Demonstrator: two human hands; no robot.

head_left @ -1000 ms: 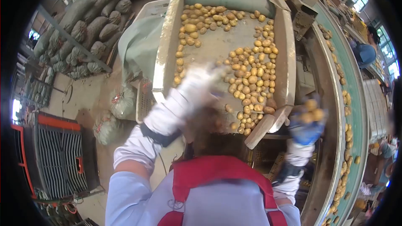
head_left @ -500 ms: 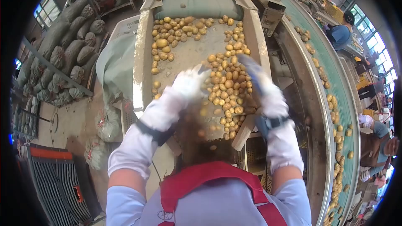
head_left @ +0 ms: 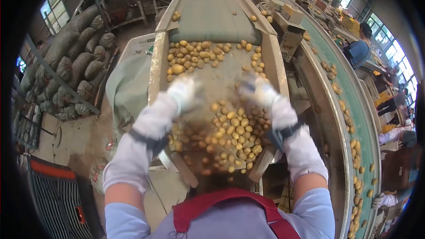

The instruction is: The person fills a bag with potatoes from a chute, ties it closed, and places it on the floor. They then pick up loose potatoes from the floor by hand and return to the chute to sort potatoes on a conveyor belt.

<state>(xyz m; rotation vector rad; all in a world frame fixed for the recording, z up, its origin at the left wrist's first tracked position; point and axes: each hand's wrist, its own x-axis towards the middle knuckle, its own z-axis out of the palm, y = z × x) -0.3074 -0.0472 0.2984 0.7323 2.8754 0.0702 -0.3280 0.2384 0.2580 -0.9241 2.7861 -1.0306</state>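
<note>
Both hands wear whitish gloves over a trough [head_left: 278, 57] of loose potatoes [head_left: 234, 126]. My left hand [head_left: 185, 92], smeared by motion, is over the trough's left side, just below a cluster of potatoes [head_left: 178, 68]. Its fingers are too blurred to tell their shape. My right hand [head_left: 260, 90] is at the right side, fingers apart and pointing inward, with no potato visible in it. Below and between the hands, the main pile spreads toward the trough's near mouth. Several potatoes there are blurred, moving between two wooden boards [head_left: 260, 163].
A sloping green belt [head_left: 212, 13] meets the trough's far end. Along the right runs another conveyor [head_left: 354, 102] carrying potatoes, with a co-worker [head_left: 357, 48] beyond. Full sacks [head_left: 79, 68] are stacked at the left, near a white crate [head_left: 138, 46] draped with cloth.
My left hand has shifted left and my right hand inward, both off the pile. Potatoes have slid nearer to my body and leftward across the trough's mouth. The view has tilted slightly.
</note>
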